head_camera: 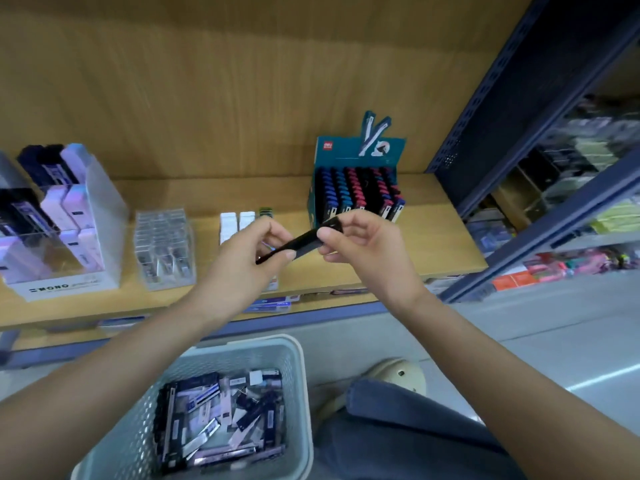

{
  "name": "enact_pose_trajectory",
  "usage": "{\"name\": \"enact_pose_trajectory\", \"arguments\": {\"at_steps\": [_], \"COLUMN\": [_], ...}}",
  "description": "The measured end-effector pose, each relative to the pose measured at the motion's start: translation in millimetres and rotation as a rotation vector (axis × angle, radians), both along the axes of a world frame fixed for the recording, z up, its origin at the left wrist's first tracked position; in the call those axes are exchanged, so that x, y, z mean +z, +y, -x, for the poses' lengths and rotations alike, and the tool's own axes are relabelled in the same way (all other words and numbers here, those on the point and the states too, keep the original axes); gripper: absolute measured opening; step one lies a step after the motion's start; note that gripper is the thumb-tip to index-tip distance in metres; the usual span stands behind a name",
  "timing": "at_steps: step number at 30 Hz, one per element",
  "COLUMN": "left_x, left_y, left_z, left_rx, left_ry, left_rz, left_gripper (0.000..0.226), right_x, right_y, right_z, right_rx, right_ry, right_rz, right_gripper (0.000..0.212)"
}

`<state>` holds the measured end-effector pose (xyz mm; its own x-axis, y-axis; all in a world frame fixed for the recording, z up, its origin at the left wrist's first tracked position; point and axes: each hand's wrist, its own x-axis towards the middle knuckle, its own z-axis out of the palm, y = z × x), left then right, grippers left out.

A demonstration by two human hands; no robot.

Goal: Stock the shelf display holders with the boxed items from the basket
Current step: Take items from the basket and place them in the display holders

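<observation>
A slim black boxed item (300, 241) is held above the shelf edge between both hands. My left hand (247, 258) pinches its lower left end and my right hand (360, 242) pinches its upper right end. Just behind it stands the teal display holder (356, 152), packed with rows of blue, red and black items. Below, on the floor, the pale perforated basket (294, 362) holds several dark and white boxed items (221, 417).
On the wooden shelf (433, 237) stand a white MONO display holder (69, 220) at the left, a clear acrylic holder (164, 247) and small white boxes (237, 221). A dark metal rack (519, 133) with goods rises at right. My knee and shoe (398, 375) are beside the basket.
</observation>
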<state>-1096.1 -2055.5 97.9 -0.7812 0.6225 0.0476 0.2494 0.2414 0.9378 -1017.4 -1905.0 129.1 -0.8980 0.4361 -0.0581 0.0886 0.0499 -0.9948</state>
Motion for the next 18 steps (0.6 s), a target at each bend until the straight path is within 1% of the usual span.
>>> {"name": "enact_pose_trajectory", "arguments": {"at_steps": [2,3,6,8,11,15,18], "left_x": [3,4,5,3,-2,-10,-17], "left_y": [23,34,65,84,111,138,149], "left_z": [2,4,15,24,40,62,73], "left_rx": [-0.004,-0.006,-0.027,-0.052,-0.089,-0.145,-0.237], "left_ry": [0.089,0.137,0.282,0.358,0.477,0.620,0.685], "left_rz": [0.035,0.053,0.114,0.174,0.262,0.378,0.511], "left_gripper": [0.017,0.017,0.014,0.015,0.023,0.033,0.044], "right_x": [2,3,9,11,10,2,-7], "right_y": [27,42,87,114,143,163,172], "right_z": [-6,-8,-6,2,19,46,63], "right_rx": [-0.119,-0.181,-0.324,-0.390,-0.337,-0.195,-0.097], "right_ry": [0.047,0.070,0.126,0.130,0.097,0.055,-0.030], "right_rz": [-0.013,-0.051,-0.233,-0.370,-0.568,-0.861,-0.994], "right_gripper": [0.007,0.010,0.004,0.010,0.003,0.016,0.027]}}
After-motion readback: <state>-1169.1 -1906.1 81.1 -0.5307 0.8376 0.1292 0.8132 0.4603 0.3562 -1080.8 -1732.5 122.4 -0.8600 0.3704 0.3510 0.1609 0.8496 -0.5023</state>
